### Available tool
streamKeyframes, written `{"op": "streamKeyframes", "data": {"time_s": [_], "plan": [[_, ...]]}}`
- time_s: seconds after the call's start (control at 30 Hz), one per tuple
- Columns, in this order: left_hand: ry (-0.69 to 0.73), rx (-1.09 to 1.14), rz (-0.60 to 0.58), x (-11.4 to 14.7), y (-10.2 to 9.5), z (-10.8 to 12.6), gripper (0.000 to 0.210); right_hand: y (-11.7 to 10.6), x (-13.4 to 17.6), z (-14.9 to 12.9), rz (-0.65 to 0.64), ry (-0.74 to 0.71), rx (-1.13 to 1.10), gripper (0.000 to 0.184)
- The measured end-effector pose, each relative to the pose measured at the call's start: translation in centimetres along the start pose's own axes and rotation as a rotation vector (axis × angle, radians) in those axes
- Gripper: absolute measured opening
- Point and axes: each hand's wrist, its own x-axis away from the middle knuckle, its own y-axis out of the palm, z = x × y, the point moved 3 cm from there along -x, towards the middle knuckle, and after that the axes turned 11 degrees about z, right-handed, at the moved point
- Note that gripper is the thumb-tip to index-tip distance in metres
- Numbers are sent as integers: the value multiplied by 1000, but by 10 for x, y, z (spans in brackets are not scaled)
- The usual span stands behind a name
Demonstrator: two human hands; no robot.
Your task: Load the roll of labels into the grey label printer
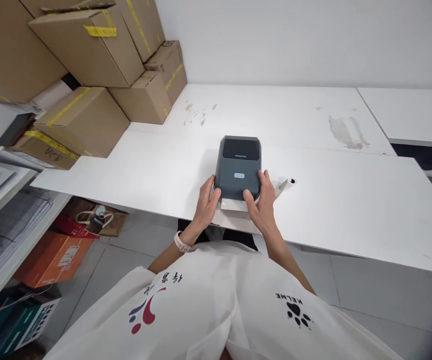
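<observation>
A dark grey label printer (238, 167) with a glossy black top window and a pale button is at the table's front edge. My left hand (205, 204) grips its left side, the thumb at the near corner. On the opposite side, my right hand (263, 202) holds it with the thumb on the front edge. White paper (234, 204) shows under the printer's near side, between my hands. Just right of my right hand lies a small white roll (290, 181) with a dark core and a loose strip. Whether the printer rests on the table or is slightly raised, I cannot tell.
Several taped cardboard boxes (88, 47) are stacked at the table's back left. The white table (332, 195) has worn patches and meets a wall behind. At left stand a shelf (16, 240) with papers, an orange box (56, 257) and a paper bag (112, 222).
</observation>
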Motion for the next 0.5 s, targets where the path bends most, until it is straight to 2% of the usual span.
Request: {"op": "streamKeyframes", "data": {"time_s": [0.13, 0.27, 0.4, 0.5], "plan": [[13, 42, -5, 2, 5, -6, 62, -3, 7, 2, 23, 59, -32, 65], [-65, 113, -12, 2, 5, -3, 61, -8, 5, 0, -12, 84, -112, 63], [-47, 164, -13, -5, 1, 13, 59, -14, -5, 1, 10, 78, -158, 61], [47, 205, -1, -27, -1, 30, 56, -16, -30, -1, 34, 10, -191, 62]]}}
